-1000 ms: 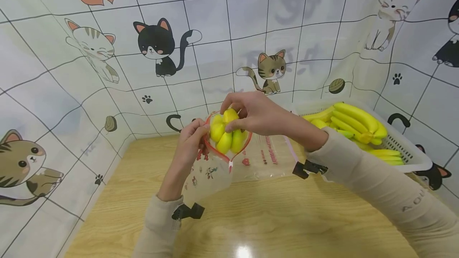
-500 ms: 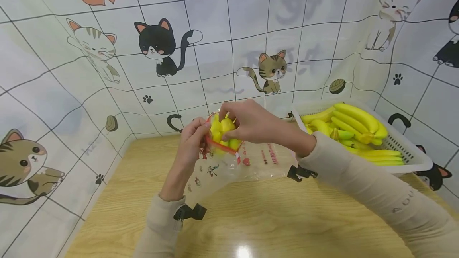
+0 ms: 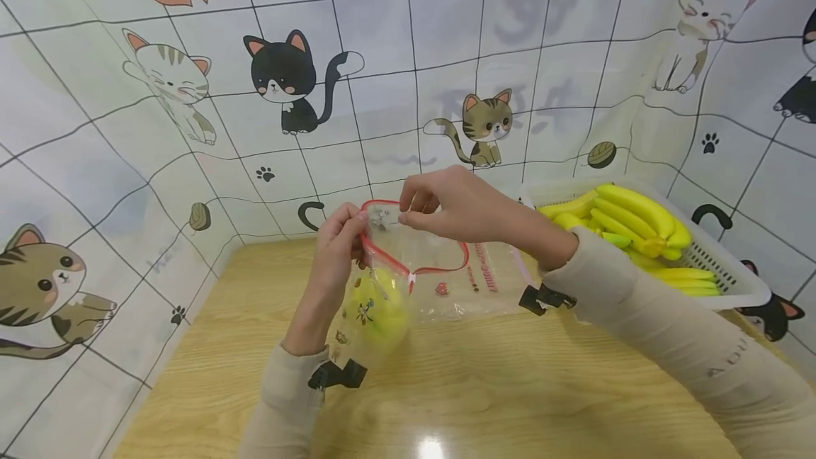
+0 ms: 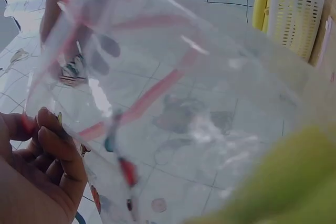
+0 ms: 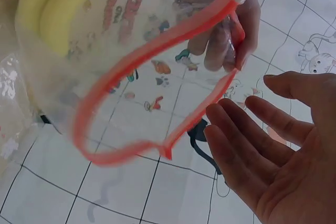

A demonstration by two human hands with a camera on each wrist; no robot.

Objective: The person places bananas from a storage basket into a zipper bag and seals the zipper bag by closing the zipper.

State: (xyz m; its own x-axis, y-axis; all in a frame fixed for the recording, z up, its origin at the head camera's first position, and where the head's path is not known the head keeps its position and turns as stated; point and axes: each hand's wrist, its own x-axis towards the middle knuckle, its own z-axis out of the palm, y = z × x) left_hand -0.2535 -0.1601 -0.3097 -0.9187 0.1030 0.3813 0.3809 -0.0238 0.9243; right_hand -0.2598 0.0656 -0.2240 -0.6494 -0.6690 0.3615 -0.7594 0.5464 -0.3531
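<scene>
A clear printed zip bag point(image 3: 382, 255) with a red zip edge hangs above the table, its mouth wide. My left hand point(image 3: 334, 243) pinches the red edge on the left side. Down inside the bag is a bunch of bananas point(image 3: 385, 310), seen hazily through the plastic; the right wrist view shows their curved yellow shapes point(image 5: 58, 14) too. Over the mouth is my right hand point(image 3: 462, 204), which holds nothing. Its thumb and fingers point(image 5: 231, 145) are apart, with the fingertips close to the red edge; whether they touch it I cannot tell.
Another clear bag point(image 3: 497, 292) with red print lies flat on the wooden table point(image 3: 510, 381). At the right back stands a white perforated basket point(image 3: 752, 292) holding several banana bunches point(image 3: 637, 214). Cat-patterned sheeting point(image 3: 382, 91) encloses the back and sides.
The bananas have gone from the bag's mouth down into it, and my right hand has let go of them. The mouth now gapes wider. My left hand keeps its hold.
</scene>
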